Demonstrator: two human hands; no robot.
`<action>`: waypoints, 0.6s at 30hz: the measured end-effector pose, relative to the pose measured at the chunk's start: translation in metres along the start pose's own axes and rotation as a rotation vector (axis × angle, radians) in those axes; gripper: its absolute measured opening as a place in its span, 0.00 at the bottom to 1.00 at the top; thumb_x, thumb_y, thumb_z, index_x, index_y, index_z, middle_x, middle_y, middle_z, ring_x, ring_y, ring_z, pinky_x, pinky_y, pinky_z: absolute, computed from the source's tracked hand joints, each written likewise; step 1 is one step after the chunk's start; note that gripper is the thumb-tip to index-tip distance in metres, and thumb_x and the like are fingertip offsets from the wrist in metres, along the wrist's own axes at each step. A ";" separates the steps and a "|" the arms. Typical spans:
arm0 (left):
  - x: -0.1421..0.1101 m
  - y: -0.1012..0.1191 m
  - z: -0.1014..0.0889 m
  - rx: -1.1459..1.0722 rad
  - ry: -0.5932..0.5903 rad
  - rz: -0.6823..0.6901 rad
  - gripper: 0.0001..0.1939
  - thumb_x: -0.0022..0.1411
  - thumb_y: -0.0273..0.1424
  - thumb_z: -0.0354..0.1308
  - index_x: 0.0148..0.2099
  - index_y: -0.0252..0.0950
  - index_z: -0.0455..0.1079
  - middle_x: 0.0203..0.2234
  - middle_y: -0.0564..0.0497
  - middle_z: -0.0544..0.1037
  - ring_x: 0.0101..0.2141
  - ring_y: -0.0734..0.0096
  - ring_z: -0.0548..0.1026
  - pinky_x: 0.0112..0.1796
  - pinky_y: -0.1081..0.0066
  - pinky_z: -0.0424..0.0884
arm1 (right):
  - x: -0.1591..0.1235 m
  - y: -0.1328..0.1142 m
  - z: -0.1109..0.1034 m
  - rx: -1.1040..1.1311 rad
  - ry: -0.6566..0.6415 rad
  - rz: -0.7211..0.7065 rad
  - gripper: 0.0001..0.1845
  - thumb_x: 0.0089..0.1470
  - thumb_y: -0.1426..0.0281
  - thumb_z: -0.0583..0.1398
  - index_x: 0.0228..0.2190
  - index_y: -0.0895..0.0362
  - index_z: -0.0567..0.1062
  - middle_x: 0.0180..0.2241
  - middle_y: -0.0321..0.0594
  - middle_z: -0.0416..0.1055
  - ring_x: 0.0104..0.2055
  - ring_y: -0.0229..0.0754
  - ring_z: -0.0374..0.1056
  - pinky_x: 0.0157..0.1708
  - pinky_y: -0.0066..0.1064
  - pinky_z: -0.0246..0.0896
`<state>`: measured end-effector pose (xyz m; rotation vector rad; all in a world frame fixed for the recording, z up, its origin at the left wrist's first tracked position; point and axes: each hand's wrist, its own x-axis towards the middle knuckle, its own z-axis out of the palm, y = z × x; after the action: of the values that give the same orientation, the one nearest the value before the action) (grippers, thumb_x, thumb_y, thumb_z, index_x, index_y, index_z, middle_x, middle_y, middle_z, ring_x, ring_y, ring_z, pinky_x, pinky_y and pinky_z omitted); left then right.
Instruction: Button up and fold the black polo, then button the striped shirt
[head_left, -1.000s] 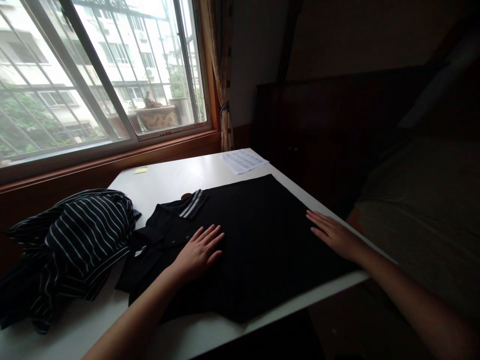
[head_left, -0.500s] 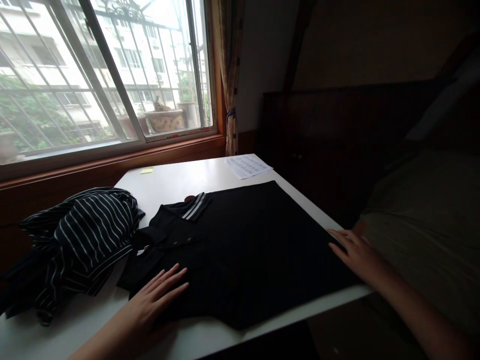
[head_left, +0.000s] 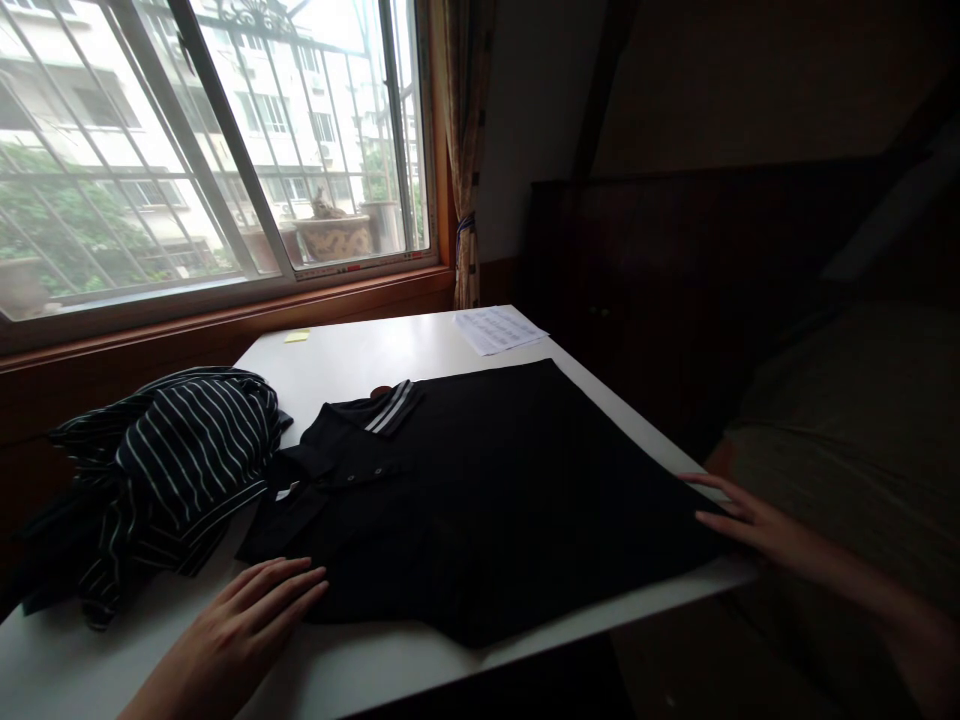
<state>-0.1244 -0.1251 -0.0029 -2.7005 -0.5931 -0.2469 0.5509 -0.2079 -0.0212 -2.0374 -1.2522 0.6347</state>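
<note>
A black polo shirt (head_left: 517,490) lies spread flat, its collar toward the left and its hem toward the right. Two pale stripes edge its far sleeve (head_left: 390,408), and small buttons show on the placket. My left hand (head_left: 247,620) rests palm down at the near sleeve, fingers stretched out and holding nothing. At the hem's near right corner, my right hand (head_left: 739,520) touches the cloth with fingers apart. Its palm side is hidden.
The shirt lies on a white table (head_left: 352,345). A heap of dark striped cloth (head_left: 191,450) sits at the left. Printed sheets (head_left: 499,328) and a yellow note (head_left: 297,336) lie toward the back. A brown round object (head_left: 381,391) shows behind the sleeve. The window (head_left: 225,150) stands beyond.
My left hand has slid left and nearer, from the shirt's shoulder area to the sleeve edge. My right hand has shifted right and slightly nearer along the hem. The shirt stays flat.
</note>
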 end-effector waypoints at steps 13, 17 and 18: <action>0.001 0.007 0.001 -0.030 0.063 -0.097 0.17 0.70 0.25 0.48 0.56 0.39 0.72 0.47 0.49 0.79 0.47 0.65 0.76 0.45 0.67 0.74 | -0.014 0.020 -0.021 0.592 -0.101 0.202 0.20 0.34 0.61 0.68 0.36 0.43 0.82 0.48 0.42 0.77 0.48 0.61 0.74 0.43 0.39 0.74; -0.003 0.002 -0.002 -0.060 0.076 -0.134 0.18 0.70 0.27 0.48 0.58 0.40 0.71 0.46 0.48 0.79 0.46 0.66 0.76 0.45 0.69 0.74 | -0.011 0.018 -0.017 0.602 -0.099 0.154 0.26 0.35 0.65 0.70 0.42 0.43 0.80 0.48 0.46 0.77 0.49 0.62 0.73 0.48 0.43 0.72; -0.003 0.001 -0.002 -0.067 0.078 -0.138 0.18 0.70 0.27 0.48 0.57 0.40 0.71 0.46 0.48 0.80 0.46 0.66 0.76 0.45 0.69 0.74 | -0.009 0.018 -0.016 0.611 -0.073 0.152 0.25 0.34 0.66 0.70 0.40 0.44 0.81 0.46 0.46 0.78 0.48 0.62 0.74 0.46 0.43 0.72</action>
<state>-0.1266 -0.1277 -0.0021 -2.7019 -0.7621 -0.4130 0.5687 -0.2263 -0.0234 -1.6084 -0.8070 1.0265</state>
